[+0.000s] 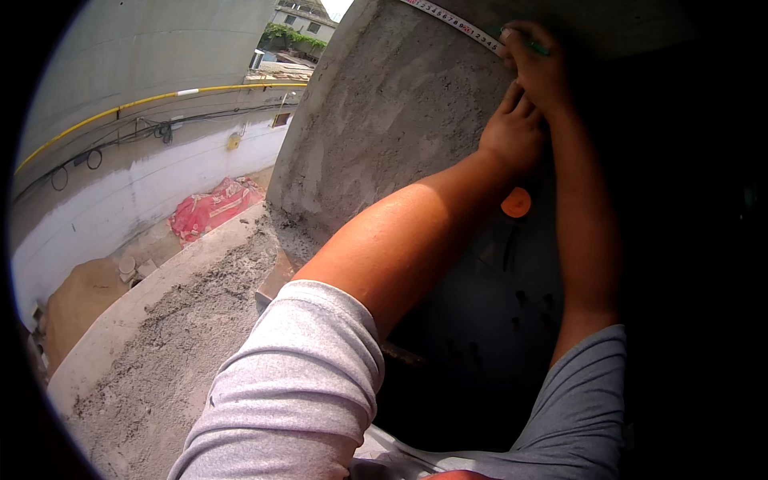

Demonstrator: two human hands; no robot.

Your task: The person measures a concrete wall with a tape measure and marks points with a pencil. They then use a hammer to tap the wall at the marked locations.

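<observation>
Upper right — right hand pinches green pen, left hand grip can't tell — tape measure may skew if bumped.

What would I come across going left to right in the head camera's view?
Brown mound → red sheet → measuring tape → right hand.

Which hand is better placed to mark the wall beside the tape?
Probably the right hand: it's up beside the measuring tape, with a slim green object in its fingers. The left hand sits lower on the wall side, farther from the tape.
</observation>
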